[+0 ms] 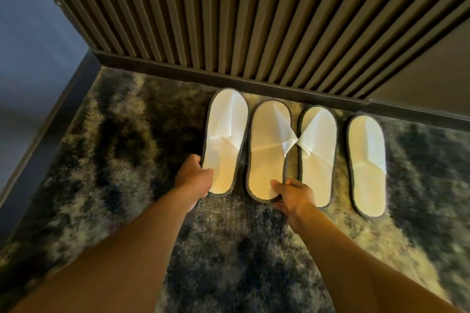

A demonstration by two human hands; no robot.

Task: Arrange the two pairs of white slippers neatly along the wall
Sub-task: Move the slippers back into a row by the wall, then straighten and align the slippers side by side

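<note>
Several flat white slippers with dark trim lie side by side on the rug, toes toward the slatted wall (229,20). My left hand (194,178) grips the heel edge of the leftmost slipper (225,134). My right hand (292,195) pinches the heel of the second slipper (267,150), thumb on its insole. The third slipper (318,157) lies just right of my right hand, its folded strap corner touching the second slipper's strap. The fourth slipper (367,165) lies apart at the far right, a little nearer me.
A shaggy dark-and-cream rug (127,160) covers the floor. A dark baseboard (254,86) runs along the bottom of the slatted wall. A blue-grey wall (30,58) with its own skirting closes off the left side.
</note>
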